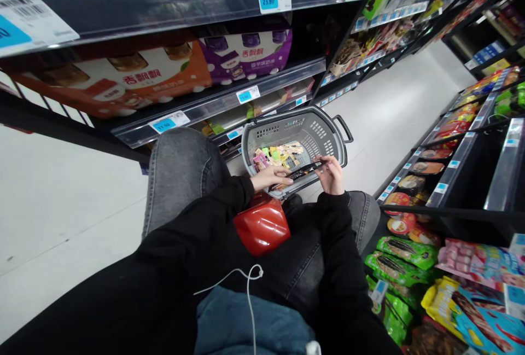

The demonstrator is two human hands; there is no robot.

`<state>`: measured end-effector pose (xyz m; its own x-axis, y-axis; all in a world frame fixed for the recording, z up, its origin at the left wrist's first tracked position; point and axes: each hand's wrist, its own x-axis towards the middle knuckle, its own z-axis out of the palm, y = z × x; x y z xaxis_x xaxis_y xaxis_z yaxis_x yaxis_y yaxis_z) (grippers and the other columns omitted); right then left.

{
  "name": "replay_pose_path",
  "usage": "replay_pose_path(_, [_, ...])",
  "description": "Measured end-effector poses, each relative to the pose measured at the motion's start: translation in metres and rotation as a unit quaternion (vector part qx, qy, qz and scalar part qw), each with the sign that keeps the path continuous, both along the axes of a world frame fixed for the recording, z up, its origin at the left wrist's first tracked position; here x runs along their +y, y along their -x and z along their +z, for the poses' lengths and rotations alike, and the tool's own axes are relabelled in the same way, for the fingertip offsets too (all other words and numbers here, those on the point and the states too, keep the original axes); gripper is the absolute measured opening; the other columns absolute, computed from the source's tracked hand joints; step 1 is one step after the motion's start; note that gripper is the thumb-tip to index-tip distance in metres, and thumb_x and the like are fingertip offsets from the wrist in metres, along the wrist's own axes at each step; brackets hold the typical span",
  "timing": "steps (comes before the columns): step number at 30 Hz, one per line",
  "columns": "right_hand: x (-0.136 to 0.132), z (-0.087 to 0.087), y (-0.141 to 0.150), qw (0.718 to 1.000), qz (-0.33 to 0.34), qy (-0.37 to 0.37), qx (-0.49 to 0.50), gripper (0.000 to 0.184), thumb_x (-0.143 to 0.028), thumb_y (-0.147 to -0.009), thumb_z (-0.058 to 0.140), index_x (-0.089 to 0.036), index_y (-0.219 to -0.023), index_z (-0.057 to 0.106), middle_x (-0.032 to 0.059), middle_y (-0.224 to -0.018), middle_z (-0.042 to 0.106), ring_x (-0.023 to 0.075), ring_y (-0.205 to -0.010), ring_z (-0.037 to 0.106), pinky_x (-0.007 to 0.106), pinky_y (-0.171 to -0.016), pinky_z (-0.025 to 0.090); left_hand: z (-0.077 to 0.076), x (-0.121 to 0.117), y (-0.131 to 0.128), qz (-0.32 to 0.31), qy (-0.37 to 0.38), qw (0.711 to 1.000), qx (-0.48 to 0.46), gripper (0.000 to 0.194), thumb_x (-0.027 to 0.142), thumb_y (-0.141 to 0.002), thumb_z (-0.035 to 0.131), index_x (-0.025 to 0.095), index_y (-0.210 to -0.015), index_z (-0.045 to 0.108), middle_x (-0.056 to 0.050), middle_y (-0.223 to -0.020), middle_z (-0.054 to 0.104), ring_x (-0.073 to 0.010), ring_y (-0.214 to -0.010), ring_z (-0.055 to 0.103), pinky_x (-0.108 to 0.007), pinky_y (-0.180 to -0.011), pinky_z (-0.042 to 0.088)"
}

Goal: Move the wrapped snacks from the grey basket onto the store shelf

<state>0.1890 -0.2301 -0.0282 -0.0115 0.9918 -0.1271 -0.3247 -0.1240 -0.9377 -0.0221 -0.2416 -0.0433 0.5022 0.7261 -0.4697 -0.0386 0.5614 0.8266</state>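
Both hands hold a dark, shiny snack packet [304, 170] over the near side of a grey shopping basket [293, 131]. My left hand [270, 176] grips the packet's left end, with the fingers lying along it. My right hand [330, 175] pinches the right end between thumb and fingers. Seen nearly edge-on, the packet shows little of its print. Several small colourful packets [279, 155] lie on the bottom of the basket. Below my left hand, a glossy red thing [262, 225] rests between my legs; its kind I cannot make out.
Shelves on the left carry an orange carton [139, 76] and a purple carton [250, 51] of cup drinks. Racks on the right hold green snack bags [402, 267] and a yellow-and-blue bag [471, 311]. A pale floor aisle [394, 103] runs between them. The basket's black handle [344, 128] points outward.
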Motion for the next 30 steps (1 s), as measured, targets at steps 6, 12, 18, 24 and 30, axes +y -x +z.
replay_pose_path(6, [0.001,-0.009,0.0,0.995,0.029,0.064,-0.074,0.038,-0.032,-0.054,0.077,-0.022,-0.087,0.06,0.0015,-0.091,0.063,0.0153,-0.078,0.062,0.031,-0.068,0.055,-0.007,0.01,0.009,0.103,-0.148,0.977,0.113,0.046,0.034,-0.049,0.08,0.011,-0.089,0.07,-0.007,-0.084,0.07,-0.0216,-0.083,0.064,-0.033,-0.082,0.049])
replay_pose_path(12, [0.002,-0.012,-0.002,0.992,0.052,0.1,-0.055,0.041,-0.029,-0.053,0.079,-0.022,-0.088,0.057,-0.003,-0.075,0.059,0.013,-0.066,0.062,0.034,-0.063,0.059,0.001,0.013,0.014,0.101,-0.15,0.983,0.031,0.059,0.027,-0.047,0.08,0.011,-0.102,0.065,-0.011,-0.101,0.066,-0.0245,-0.1,0.059,-0.037,-0.085,0.049])
replay_pose_path(18, [0.004,-0.011,-0.007,0.996,-0.002,0.078,-0.051,0.039,-0.028,-0.052,0.079,-0.021,-0.078,0.052,-0.0048,-0.073,0.053,0.0077,-0.058,0.056,0.023,-0.05,0.057,0.015,0.008,0.013,0.139,-0.166,0.975,0.04,0.051,0.026,-0.05,0.079,0.011,-0.097,0.066,-0.009,-0.105,0.064,-0.024,-0.094,0.061,-0.035,-0.081,0.052])
replay_pose_path(24, [0.003,-0.012,-0.005,0.996,0.028,0.061,-0.052,0.034,-0.03,-0.053,0.078,-0.021,-0.072,0.051,-0.0038,-0.075,0.05,0.007,-0.059,0.053,0.02,-0.048,0.055,0.012,0.006,0.01,0.238,-0.163,0.957,-0.009,0.057,0.038,-0.052,0.078,0.011,-0.1,0.063,-0.013,-0.121,0.056,-0.026,-0.095,0.062,-0.039,-0.073,0.056])
replay_pose_path(30, [0.001,-0.01,-0.004,0.997,0.035,0.057,-0.036,0.025,-0.029,-0.054,0.077,-0.02,-0.069,0.06,-0.0004,-0.08,0.056,0.0111,-0.068,0.056,0.03,-0.062,0.059,0.009,0.007,0.01,0.228,-0.144,0.963,-0.007,0.046,0.04,-0.05,0.079,0.008,-0.081,0.068,-0.015,-0.123,0.055,-0.0283,-0.095,0.062,-0.041,-0.077,0.055])
